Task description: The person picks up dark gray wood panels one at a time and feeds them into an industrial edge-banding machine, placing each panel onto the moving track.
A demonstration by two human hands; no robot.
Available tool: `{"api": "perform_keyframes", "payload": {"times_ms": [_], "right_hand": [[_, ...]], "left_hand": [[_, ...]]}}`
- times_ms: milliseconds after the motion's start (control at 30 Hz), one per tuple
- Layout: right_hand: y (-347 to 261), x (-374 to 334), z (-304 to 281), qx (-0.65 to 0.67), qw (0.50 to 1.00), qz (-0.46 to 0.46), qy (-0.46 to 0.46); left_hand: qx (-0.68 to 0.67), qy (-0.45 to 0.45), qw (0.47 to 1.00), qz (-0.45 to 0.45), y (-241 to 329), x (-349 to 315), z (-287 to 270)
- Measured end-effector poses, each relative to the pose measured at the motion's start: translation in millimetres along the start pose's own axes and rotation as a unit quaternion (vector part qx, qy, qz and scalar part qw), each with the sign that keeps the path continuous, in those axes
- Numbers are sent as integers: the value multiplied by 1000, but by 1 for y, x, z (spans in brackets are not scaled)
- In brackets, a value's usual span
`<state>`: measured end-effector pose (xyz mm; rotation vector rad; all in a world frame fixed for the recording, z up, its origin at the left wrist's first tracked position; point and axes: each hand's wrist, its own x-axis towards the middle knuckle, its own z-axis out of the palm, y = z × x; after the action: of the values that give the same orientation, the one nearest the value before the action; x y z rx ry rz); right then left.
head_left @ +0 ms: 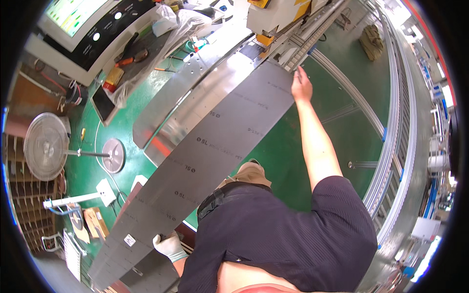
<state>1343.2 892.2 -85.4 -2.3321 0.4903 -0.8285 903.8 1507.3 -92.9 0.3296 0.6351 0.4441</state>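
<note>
A long grey metal sheet [195,161], covered with film bearing printed marks, stretches diagonally from the lower left to the machine at the top. My left hand [169,245], in a white knitted glove, grips the sheet's near edge toward its lower end, thumb on top and the other fingers hidden beneath. Bare and stretched forward, my right hand [302,87] lies against the edge at the sheet's upper right corner. Its fingers are extended. Whether its thumb goes under the sheet is hidden. A small white label [129,240] sticks to the sheet's lower part.
Beyond the sheet stands a shiny metal plate [166,117]. A machine [278,19] with yellow parts is at the top, a control panel [88,39] upper left. A standing fan [46,146] is left. Curved-looking aluminium rails [391,146] run along the right. The floor [273,146] is green.
</note>
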Motion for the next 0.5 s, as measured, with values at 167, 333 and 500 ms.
{"api": "perform_keyframes", "payload": {"times_ms": [167,333,500], "right_hand": [[-36,10,56,-40,999,-23,23],[-54,17,91,-125,987,-104,-2],[-62,19,101,-151,976,-156,-9]], "left_hand": [[14,48,998,35,9,56,7],[90,90,988,88,2,95,-2],[36,78,995,46,-7,109,-7]]}}
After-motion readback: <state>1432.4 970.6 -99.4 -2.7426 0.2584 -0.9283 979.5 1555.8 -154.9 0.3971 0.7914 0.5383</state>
